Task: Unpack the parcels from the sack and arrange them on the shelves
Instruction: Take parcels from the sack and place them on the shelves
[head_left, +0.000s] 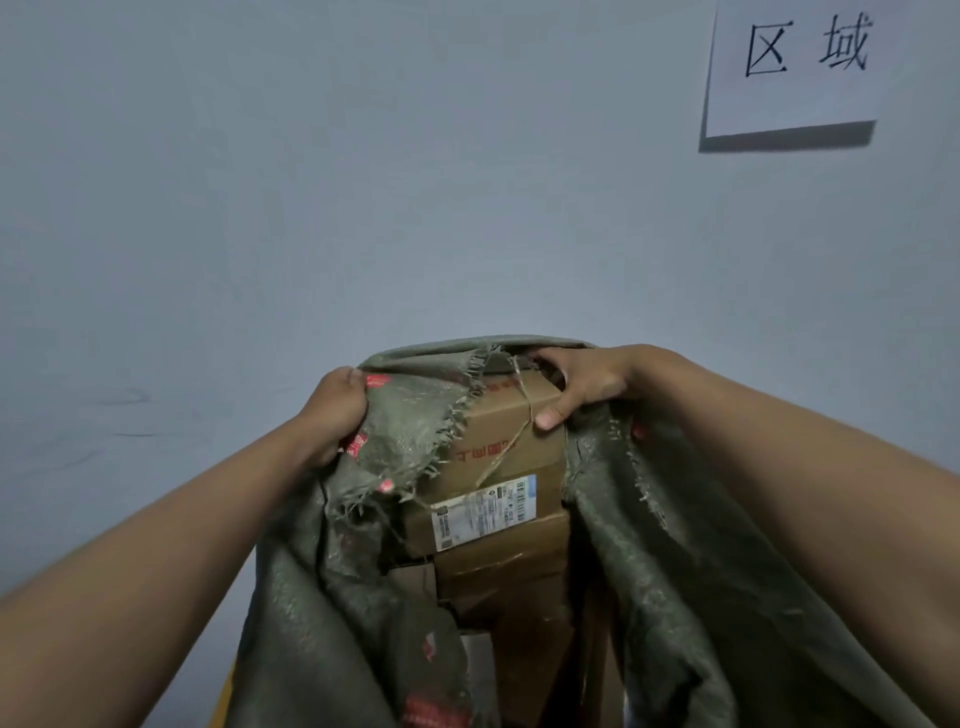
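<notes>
Head view, both arms extended over the sack (675, 545).

Left hand (335, 415): fingers curled into a bunch of the frayed sack mouth, holding the fabric back. Right hand (576, 382): clamped on the far top corner of the top carton (511, 436), thumb pressed on its near face, fingers over the back edge.

Position of goods: top carton sits in the sack mouth, about half exposed, shipping label (485, 512) facing up. A loose string (506, 447) crosses the carton. More cardboard parcels (498, 582) lie packed below it inside the sack. No shelves in view.

Risks (judgement):
- One-handed corner grip on a carton this broad; it may pivot and slip back into the sack.
- Torn fringe of the sack flap lies over the carton's left edge and could snag a corner or the string on the way out.
- String looks slack; not to be trusted as a handle.
- Lower parcels may shift once the top one leaves.

Edges and room: sack walls close on both sides of the carton, tightest on the left under the flap. Open room lies upward and towards the bare grey wall (363, 182). Paper sign (795, 67) hangs well apart, upper right.
</notes>
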